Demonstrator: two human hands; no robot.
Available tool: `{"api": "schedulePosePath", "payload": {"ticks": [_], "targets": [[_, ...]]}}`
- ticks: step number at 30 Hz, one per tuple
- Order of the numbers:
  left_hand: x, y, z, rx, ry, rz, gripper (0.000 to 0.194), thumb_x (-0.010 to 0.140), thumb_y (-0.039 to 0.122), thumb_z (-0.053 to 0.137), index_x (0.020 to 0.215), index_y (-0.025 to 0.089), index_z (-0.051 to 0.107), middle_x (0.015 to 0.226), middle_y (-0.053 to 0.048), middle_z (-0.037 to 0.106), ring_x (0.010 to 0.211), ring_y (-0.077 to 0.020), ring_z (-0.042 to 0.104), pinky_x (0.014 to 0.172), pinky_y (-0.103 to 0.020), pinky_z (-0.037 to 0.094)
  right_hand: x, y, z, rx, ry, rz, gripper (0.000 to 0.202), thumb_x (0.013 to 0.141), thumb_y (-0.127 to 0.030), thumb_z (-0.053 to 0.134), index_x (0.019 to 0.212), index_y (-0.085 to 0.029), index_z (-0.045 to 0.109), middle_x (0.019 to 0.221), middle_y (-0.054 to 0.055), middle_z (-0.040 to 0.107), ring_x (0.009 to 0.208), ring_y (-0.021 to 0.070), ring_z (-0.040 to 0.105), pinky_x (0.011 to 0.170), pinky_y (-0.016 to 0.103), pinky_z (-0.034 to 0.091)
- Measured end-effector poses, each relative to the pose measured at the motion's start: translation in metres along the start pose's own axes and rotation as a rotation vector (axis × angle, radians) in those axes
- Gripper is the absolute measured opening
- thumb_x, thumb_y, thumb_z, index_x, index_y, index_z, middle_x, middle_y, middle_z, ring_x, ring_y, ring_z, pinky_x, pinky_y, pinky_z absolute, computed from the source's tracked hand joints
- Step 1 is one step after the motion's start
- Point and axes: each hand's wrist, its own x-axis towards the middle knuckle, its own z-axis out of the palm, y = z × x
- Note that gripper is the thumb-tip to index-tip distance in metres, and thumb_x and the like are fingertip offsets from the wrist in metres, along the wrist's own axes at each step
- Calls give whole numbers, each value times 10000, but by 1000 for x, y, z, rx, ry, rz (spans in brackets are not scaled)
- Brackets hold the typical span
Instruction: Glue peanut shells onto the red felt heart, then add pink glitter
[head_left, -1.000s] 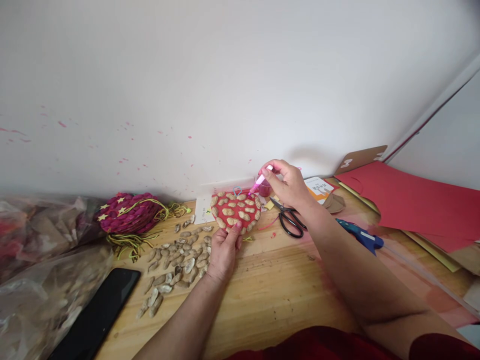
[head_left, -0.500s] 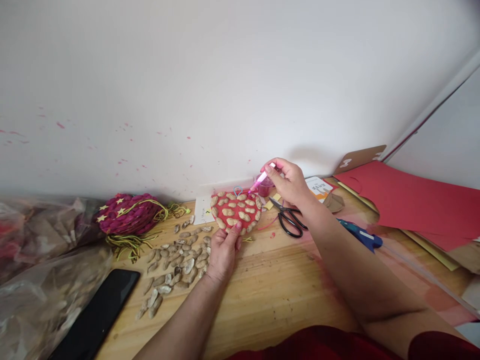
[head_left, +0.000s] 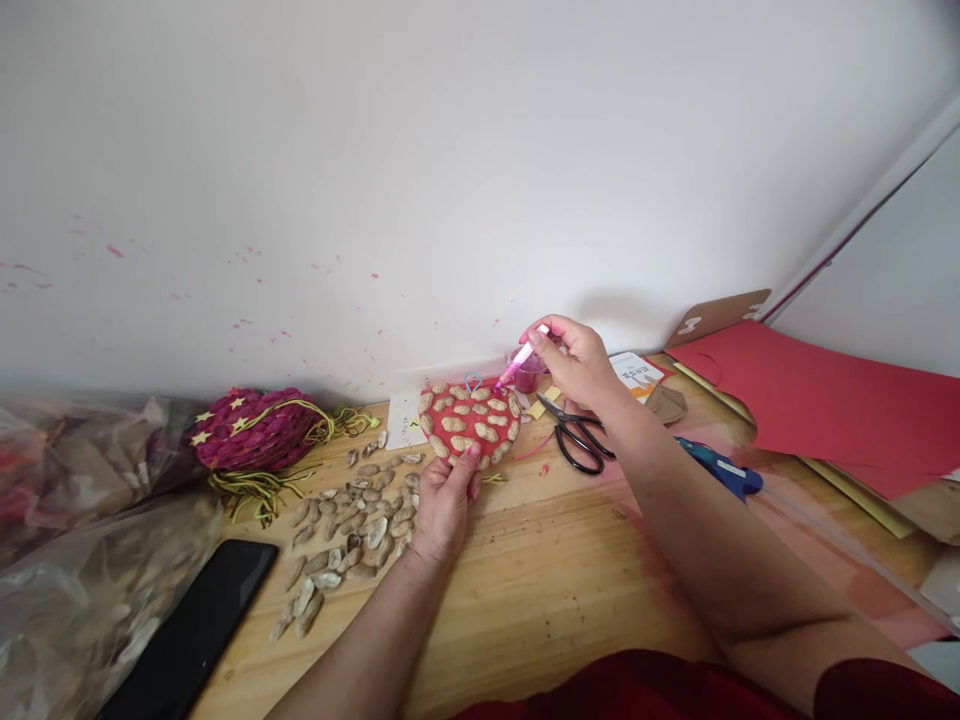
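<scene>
My left hand (head_left: 448, 492) grips the lower edge of a red rounded card (head_left: 471, 432) covered with peanut shells, thumb on top. My right hand (head_left: 574, 362) pinches a white paintbrush (head_left: 523, 356) with pink on its lower part. Its tip touches a peanut shell near the card's upper right edge, and pink colour shows there. A light blue loop sticks up from the card's top. Behind the brush stands a small clear cup (head_left: 529, 376) of pink paint. Black-handled scissors (head_left: 577, 445) lie open just right of the card.
Loose peanut shells (head_left: 360, 520) lie left of my left hand. Farther left are a purple shell-covered piece (head_left: 255, 430) with yellow stars, a black phone (head_left: 199, 630) and plastic bags (head_left: 97, 590). Red sheets (head_left: 832, 400) and a blue tool (head_left: 724, 470) are at right. A wall (head_left: 450, 180) rises behind.
The brush tip has shifted very slightly on the shell, and more pink shows there. Both hands keep nearly the same place and hold; the view has moved a little.
</scene>
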Motion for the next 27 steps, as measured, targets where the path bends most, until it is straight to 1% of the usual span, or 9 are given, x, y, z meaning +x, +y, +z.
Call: {"api": "schedulePosePath", "payload": {"ticks": [3,7,10,13,17,20,27], "targets": [[-1,2,1,-9,-3,-3,554,699,555,834,567,202,427,452,80,383,418,-51,260,440,-234,169,0,0,0,20,24,-15,289,945,-460,583,883,-196,682,747,0,637,626,136,527,615,277,396],[0,2,2,-35,5,-9,547,689,539,845,582,203,426,465,84,383,420,-50,266,437,-229,173,1,1,-1,36,18,-10,301,940,-472,588,871,-192,677,734,-2,619,617,131,507,607,274,387],[0,1,1,-55,11,-13,534,686,503,856,587,203,426,468,87,378,422,-49,264,436,-226,176,2,4,-2,52,23,-17,305,937,-479,589,872,-192,671,736,-4,604,635,135,512,617,274,391],[1,0,0,-63,14,-14,528,696,472,857,577,201,420,462,89,366,422,-47,256,436,-225,176,3,5,-3,55,8,7,314,930,-491,589,866,-192,662,727,-3,597,642,143,522,620,278,397],[1,-1,-2,-69,11,-2,529,710,490,849,580,198,427,462,87,370,425,-49,262,437,-225,179,3,3,-5,46,-14,31,302,923,-476,586,842,-191,649,722,-5,591,622,135,502,614,279,389],[0,0,-1,-81,16,-9,530,692,499,861,591,197,437,469,87,374,428,-49,265,436,-224,181,3,2,-6,44,-24,36,304,919,-477,589,830,-192,645,715,-7,584,613,132,493,605,277,385],[0,1,-1,-92,4,-10,514,699,490,860,613,194,449,486,91,373,431,-46,259,434,-219,183,3,6,-3,60,3,21,327,937,-510,575,879,-201,667,735,-1,596,630,141,510,603,274,403]]}}
